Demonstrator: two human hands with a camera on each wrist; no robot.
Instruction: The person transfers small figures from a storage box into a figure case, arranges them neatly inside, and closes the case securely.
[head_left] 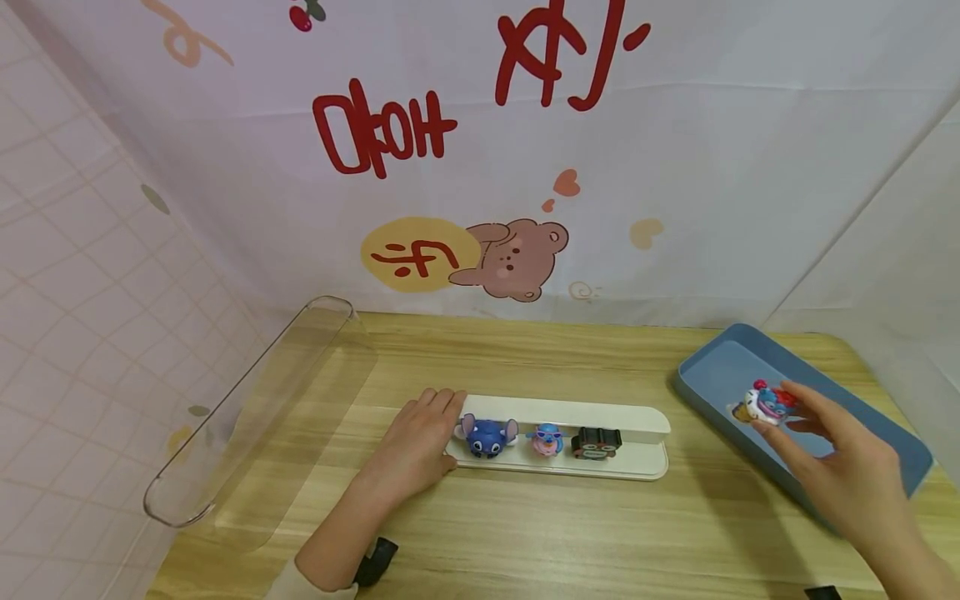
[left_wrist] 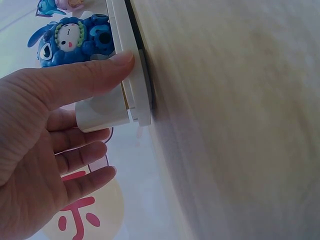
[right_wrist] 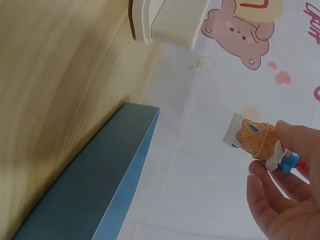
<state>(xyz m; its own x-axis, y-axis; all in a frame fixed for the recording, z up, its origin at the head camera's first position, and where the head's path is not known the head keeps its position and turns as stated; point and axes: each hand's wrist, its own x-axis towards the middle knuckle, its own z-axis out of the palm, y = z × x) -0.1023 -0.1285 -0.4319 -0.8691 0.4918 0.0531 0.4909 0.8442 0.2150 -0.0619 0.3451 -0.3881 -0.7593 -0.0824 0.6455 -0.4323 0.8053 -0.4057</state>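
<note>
White stand (head_left: 600, 417): set lengthwise on the wooden table (head_left: 525, 533); three small figures are stood on it in a row.
Figures placed: a blue big-eared figure (head_left: 486, 436) at the left end, a pink-and-blue figure (head_left: 546, 439) beside it, a dark block figure (head_left: 597, 443) third; the right stretch of the stand is left bare.
Left hand (head_left: 416, 446): laid against the stand's left end, fingers relaxed, thumb pressed on the edge; nothing is gripped.
Right hand (head_left: 840, 450): a cone-based figure (right_wrist: 255, 140) is pinched between the fingertips, held above the blue tray (head_left: 712, 367).
Blue tray: set at the table's right, well apart from the stand; a further item in it cannot be made out.
Clear lid (head_left: 247, 408): laid at the table's left.
Progress: judged past midway; three stood, a fourth lifted but not yet placed.
</note>
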